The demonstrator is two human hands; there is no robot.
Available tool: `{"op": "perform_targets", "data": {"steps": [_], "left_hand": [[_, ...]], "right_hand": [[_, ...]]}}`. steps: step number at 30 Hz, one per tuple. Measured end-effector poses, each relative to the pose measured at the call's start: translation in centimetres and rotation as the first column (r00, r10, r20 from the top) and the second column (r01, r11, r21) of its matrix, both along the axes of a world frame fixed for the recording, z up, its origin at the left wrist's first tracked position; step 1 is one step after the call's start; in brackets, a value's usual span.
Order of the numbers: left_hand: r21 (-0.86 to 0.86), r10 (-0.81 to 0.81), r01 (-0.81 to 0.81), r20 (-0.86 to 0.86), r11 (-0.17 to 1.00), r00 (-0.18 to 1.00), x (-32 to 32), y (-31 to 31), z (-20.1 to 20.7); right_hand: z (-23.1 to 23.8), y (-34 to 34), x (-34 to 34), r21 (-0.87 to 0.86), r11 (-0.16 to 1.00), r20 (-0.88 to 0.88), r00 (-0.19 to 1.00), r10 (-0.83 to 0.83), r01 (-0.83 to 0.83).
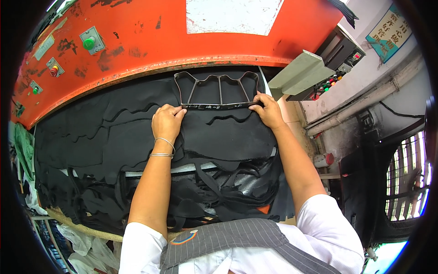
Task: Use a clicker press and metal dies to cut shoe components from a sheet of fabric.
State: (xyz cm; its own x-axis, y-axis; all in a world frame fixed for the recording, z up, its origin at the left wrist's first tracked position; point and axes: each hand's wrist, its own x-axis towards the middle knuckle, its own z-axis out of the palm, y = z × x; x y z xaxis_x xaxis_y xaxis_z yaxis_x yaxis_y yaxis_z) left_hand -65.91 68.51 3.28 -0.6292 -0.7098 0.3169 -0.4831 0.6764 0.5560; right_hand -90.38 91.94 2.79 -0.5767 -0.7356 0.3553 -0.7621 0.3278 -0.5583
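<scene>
A metal cutting die [220, 91] lies on black sheet material [228, 132] near the far edge of the work surface. Its far side is wavy, its near side is a straight bar, and thin struts cross between. My left hand [166, 122] grips the near left corner, fingers closed on the bar. At the near right corner, my right hand [269, 111] holds the die between thumb and fingers. Wavy cut lines run through the black sheets around it. Two bangles [162, 148] circle my left wrist.
A red-orange machine beam [150, 41] spans the far side, with a green button [89, 43] and a red button [54, 71]. Black offcut strips [200, 192] pile up nearby. At right are a grey metal plate [301, 75], a control box with coloured buttons [331, 84] and a black fan [406, 178].
</scene>
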Motion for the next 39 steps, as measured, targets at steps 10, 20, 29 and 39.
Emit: {"op": "perform_targets", "data": {"steps": [10,20,29,39], "left_hand": [[0.024,-0.012,0.012,0.039,1.0,0.999,-1.7,-0.9,0.9],[0.47,0.326,-0.057,-0.515,0.881,0.793,11.2,-22.8,9.3],[-0.115,0.696,-0.779,-0.382,0.617,0.608,27.4,-48.0,9.1],[-0.013,0.125,-0.125,-0.02,0.992,0.992,36.6,-41.4,13.0]], "right_hand": [[1.9,-1.1,-1.1,0.066,0.998,0.011,1.0,0.012,-0.013],[12.3,-12.0,4.5,-0.125,0.991,0.135,0.989,0.063,-0.046],[18.6,-35.5,18.7,-0.261,0.875,-0.174,0.911,0.374,-0.409],[17.8,-34.7,21.8,-0.195,0.864,-0.196,0.881,0.43,-0.465]]}}
